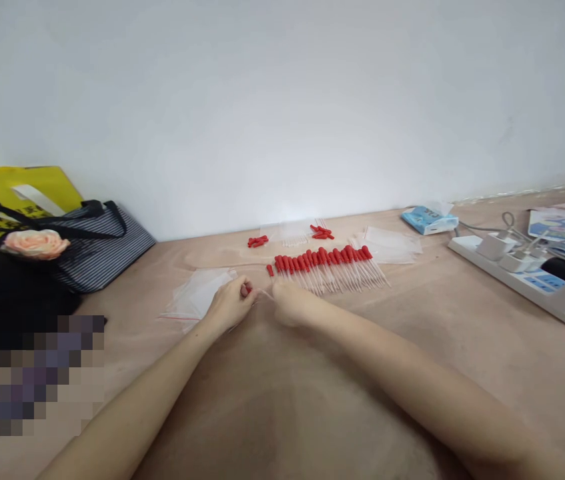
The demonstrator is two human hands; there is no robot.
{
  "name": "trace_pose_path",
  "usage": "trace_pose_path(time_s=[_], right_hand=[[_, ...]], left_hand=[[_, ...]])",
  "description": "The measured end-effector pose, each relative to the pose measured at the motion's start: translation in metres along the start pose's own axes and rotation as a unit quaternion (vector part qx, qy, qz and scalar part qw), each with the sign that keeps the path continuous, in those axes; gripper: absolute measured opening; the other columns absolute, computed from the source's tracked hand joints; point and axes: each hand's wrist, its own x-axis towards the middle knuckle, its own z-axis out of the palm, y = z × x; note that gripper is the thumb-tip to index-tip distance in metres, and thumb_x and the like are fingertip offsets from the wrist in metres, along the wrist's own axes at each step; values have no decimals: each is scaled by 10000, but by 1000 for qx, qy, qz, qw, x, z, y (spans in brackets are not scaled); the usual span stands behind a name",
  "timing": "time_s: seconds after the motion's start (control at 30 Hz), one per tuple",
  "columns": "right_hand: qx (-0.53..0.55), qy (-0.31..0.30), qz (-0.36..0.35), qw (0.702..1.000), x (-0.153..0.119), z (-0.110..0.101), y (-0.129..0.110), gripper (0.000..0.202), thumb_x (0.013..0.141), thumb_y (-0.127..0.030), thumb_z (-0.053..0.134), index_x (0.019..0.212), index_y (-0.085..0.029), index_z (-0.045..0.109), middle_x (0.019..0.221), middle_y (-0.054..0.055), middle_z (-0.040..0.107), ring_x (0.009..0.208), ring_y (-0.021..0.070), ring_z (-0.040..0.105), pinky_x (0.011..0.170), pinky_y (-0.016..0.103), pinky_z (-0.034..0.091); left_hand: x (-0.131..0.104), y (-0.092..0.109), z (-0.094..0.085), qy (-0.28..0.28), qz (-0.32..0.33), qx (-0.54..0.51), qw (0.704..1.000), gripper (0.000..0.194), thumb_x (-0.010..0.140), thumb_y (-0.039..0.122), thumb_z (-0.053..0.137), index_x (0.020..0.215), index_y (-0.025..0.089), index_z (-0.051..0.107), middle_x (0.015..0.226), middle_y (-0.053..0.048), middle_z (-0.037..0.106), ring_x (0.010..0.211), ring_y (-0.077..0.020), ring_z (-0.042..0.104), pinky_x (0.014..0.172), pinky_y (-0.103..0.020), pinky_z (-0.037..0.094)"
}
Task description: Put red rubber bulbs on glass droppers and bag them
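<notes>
My left hand (232,301) is closed around a red rubber dropper bulb (246,291), partly hidden by the fingers. Opposite it, my right hand (293,303) pinches a thin clear dropper tube (265,294), its end pointing toward the bulb. Whether tube and bulb touch I cannot tell. Just beyond my hands lies a row of droppers (332,263) with red bulbs and clear tubes, side by side. A single red bulb (269,270) rests at the row's left end. Clear zip bags (197,293) lie under and beside my left hand.
Farther back are two small piles of red bulbs (257,241) (322,232) and loose clear tubes (295,240) on a bag. More bags (392,244) lie right, near a blue tissue pack (429,220). A power strip (517,277) stands far right; a striped bag (97,247) stands left.
</notes>
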Motion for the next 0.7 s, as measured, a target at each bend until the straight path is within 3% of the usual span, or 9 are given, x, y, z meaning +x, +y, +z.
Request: trace_pose_path(time_s=[0.13, 0.23, 0.37, 0.5, 0.7], right_hand=[[-13, 3, 25, 1000, -27, -16, 34, 131, 713, -83, 468, 780, -118, 575, 783, 114, 600, 722, 178, 561, 594, 252, 402], [-38, 63, 0, 997, -44, -17, 63, 186, 753, -87, 393, 651, -141, 539, 685, 78, 565, 665, 151, 522, 607, 250, 378], [-12, 196, -48, 979, -59, -4, 90, 185, 808, -121, 350, 740, -139, 522, 766, 83, 529, 725, 149, 498, 679, 262, 380], [-35, 244, -115, 962, -67, 14, 96, 201, 850, -151, 313, 893, -141, 509, 862, 96, 527, 775, 165, 489, 712, 298, 371], [-48, 224, -152, 961, -68, 25, 89, 219, 873, -179, 301, 934, -153, 510, 818, 68, 568, 747, 157, 501, 729, 309, 354]], left_hand=[[0, -1, 1, 12, -22, -16, 1000, 123, 714, 250, 500, 818, 190, 474, 672, 19, 568, 587, -134, 514, 537, -226, 350], [0, 3, 2, 43, -21, -49, 998, 247, 713, 205, 498, 957, 175, 472, 697, 15, 565, 603, -136, 526, 558, -235, 384], [-9, 20, 6, 92, 116, -85, 985, 200, 743, 160, 455, 920, 164, 546, 784, -23, 521, 699, -135, 524, 612, -238, 423], [-26, 38, 18, 114, 237, -126, 956, 131, 780, 175, 457, 855, 166, 565, 800, -34, 501, 722, -127, 513, 667, -250, 435], [-33, 37, 30, 83, 254, -126, 955, 103, 799, 244, 500, 809, 166, 567, 724, -24, 571, 670, -127, 526, 618, -250, 431]])
